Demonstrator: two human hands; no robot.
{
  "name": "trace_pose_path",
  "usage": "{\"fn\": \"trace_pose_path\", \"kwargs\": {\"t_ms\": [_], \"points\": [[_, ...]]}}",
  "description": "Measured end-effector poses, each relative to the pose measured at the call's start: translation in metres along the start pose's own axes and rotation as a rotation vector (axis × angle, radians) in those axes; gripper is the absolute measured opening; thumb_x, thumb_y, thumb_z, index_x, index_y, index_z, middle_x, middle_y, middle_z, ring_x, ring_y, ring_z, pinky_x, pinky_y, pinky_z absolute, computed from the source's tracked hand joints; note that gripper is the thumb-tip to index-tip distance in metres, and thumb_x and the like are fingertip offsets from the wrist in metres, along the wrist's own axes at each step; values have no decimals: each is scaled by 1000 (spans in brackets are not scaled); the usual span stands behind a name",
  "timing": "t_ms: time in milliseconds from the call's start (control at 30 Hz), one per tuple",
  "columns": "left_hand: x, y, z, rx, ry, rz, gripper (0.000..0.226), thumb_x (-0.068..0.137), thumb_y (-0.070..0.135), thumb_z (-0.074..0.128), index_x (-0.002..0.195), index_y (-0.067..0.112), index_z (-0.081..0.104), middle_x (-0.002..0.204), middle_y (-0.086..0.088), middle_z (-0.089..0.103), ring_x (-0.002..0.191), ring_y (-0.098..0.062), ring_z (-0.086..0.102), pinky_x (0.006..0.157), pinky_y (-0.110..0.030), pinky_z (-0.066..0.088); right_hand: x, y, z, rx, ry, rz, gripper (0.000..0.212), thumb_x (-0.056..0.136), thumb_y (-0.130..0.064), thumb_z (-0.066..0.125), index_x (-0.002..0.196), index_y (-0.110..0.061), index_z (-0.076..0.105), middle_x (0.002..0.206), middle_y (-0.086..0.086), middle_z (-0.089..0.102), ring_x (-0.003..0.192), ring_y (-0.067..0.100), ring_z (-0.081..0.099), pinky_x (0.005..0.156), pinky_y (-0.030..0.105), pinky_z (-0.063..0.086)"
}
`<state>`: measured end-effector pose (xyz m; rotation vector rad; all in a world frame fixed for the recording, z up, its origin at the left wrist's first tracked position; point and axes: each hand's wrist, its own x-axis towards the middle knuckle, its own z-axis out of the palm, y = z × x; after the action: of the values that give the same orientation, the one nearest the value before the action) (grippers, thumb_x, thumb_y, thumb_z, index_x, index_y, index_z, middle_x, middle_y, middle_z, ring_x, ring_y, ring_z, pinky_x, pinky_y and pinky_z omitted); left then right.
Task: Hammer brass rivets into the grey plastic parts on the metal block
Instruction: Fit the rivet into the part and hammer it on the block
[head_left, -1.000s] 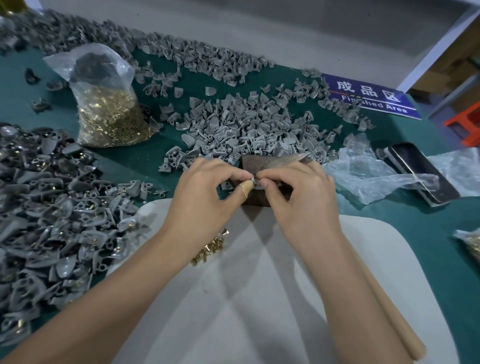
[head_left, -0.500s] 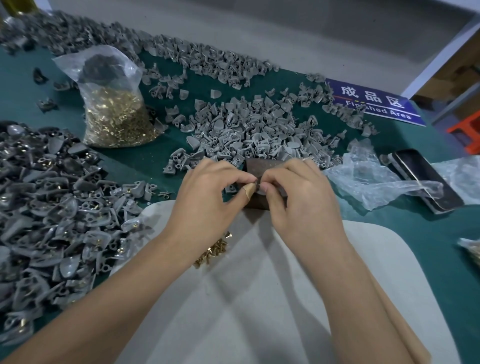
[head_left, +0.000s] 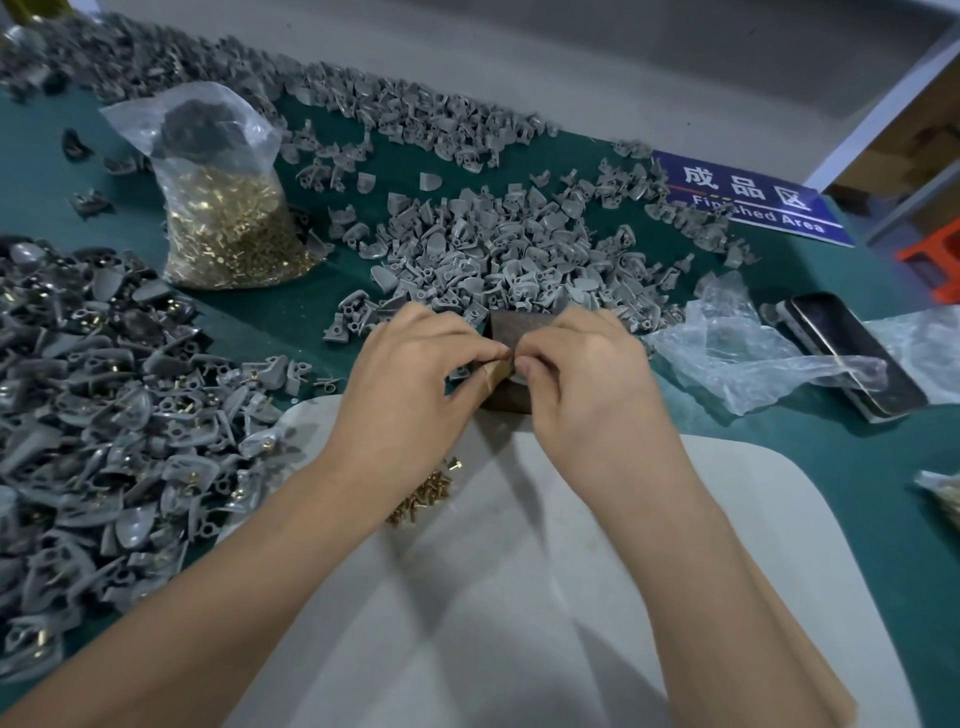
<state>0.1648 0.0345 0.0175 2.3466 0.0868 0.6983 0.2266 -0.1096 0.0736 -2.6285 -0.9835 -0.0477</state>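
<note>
A dark metal block (head_left: 514, 327) stands at the far edge of the white mat (head_left: 753, 519). My left hand (head_left: 410, 395) and my right hand (head_left: 582, 379) meet over the block, fingertips pinched together on one small grey plastic part that is almost hidden between them. My left thumb wears tan tape. Whether a rivet sits between the fingers cannot be seen. Loose brass rivets (head_left: 423, 496) lie on the mat beside my left wrist. No hammer is in view.
A heap of grey parts (head_left: 509, 254) lies behind the block; a bigger heap with rivets (head_left: 93, 426) fills the left. A bag of brass rivets (head_left: 228, 208) stands far left. Crumpled plastic film (head_left: 737, 353), a phone (head_left: 852, 353) and a blue sign (head_left: 753, 200) lie right.
Both hands stay pinched together over the block with only slight finger shifts. The view has tilted a little, so the scene sits lower in frame.
</note>
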Motion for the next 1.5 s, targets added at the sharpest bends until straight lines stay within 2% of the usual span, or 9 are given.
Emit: {"fn": "trace_pose_path", "kwargs": {"t_ms": [200, 433, 600, 833, 933, 1033, 1267, 1367, 1500], "points": [[-1, -1, 2, -41, -33, -16, 18, 93, 27, 71, 110, 26, 76, 98, 14, 68, 97, -15, 54, 86, -47, 47, -9, 7, 12, 139, 162, 71, 13, 91, -6, 65, 84, -10, 76, 87, 6, 64, 94, 28, 56, 79, 28, 35], [0, -4, 1, -67, -41, -12, 15, 95, 35, 67, 106, 31, 76, 94, 16, 68, 95, -15, 54, 85, -48, 46, -20, 0, 20, 13, 339, 141, 12, 91, -24, 68, 82, -29, 74, 88, -12, 67, 92, 22, 48, 77, 35, 31], [0, -6, 0, -109, -57, -15, 16, 96, 40, 64, 105, 33, 76, 93, 17, 69, 95, -17, 57, 85, -48, 45, -23, 6, 20, 114, 329, 179, 12, 90, -25, 71, 80, -32, 74, 85, -14, 68, 88, 19, 46, 77, 39, 35], [1, -5, 0, -98, -60, -12, 15, 95, 37, 68, 104, 29, 77, 94, 15, 68, 96, -15, 55, 86, -47, 45, -20, 4, 18, -16, 309, 143, 11, 91, -27, 68, 83, -31, 75, 88, -13, 68, 91, 21, 47, 76, 35, 30], [1, -4, -2, -63, -73, -3, 20, 93, 42, 65, 107, 31, 75, 96, 17, 67, 97, -13, 53, 87, -46, 44, -18, 7, 18, 28, 275, 153, 11, 91, -28, 68, 84, -32, 75, 89, -13, 68, 91, 21, 47, 78, 37, 35], [2, -3, -2, -89, -84, 8, 18, 92, 38, 69, 106, 29, 75, 95, 14, 67, 96, -15, 54, 87, -45, 44, -16, 11, 17, 62, 254, 151, 11, 92, -30, 67, 85, -35, 74, 89, -14, 68, 92, 20, 47, 77, 37, 36], [-1, 4, 0, -75, -44, -23, 13, 90, 35, 73, 102, 30, 77, 94, 14, 67, 97, -15, 54, 86, -39, 46, -20, 13, 18, 130, 299, 141, 7, 91, -32, 70, 88, -34, 76, 82, -17, 62, 91, 20, 46, 81, 38, 39], [-1, 3, 2, -64, -27, -39, 13, 90, 34, 74, 101, 28, 78, 95, 13, 67, 97, -14, 54, 86, -41, 46, -21, 16, 17, 163, 311, 116, 7, 90, -34, 73, 94, -32, 78, 91, -14, 67, 95, 23, 52, 87, 41, 42], [0, 1, 1, -30, 2, -66, 13, 91, 35, 73, 102, 30, 77, 95, 16, 67, 95, -12, 53, 87, -40, 46, -24, 27, 8, 220, 384, 170, 16, 96, -40, 65, 100, -28, 75, 98, -9, 70, 99, 25, 56, 90, 40, 42]]}}
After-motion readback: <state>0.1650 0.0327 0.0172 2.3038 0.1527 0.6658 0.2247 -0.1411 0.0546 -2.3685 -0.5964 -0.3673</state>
